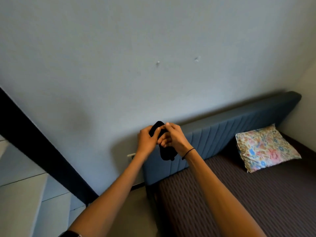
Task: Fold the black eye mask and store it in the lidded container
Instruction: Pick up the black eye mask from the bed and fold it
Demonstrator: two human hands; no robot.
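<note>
The black eye mask (166,153) is held up in the air in front of the wall, above the head end of the bed. My left hand (146,141) grips its upper part, where a rounded black end sticks up above my fingers. My right hand (172,136) pinches the mask from the right, fingers pressed against my left hand. The mask's lower part hangs down below both hands. No lidded container is in view.
A blue padded headboard (230,132) runs along the wall. The bed has a dark striped sheet (239,194) and a floral pillow (265,147) at the right. A dark beam (42,151) slants across the left, with a light tiled surface (25,202) below it.
</note>
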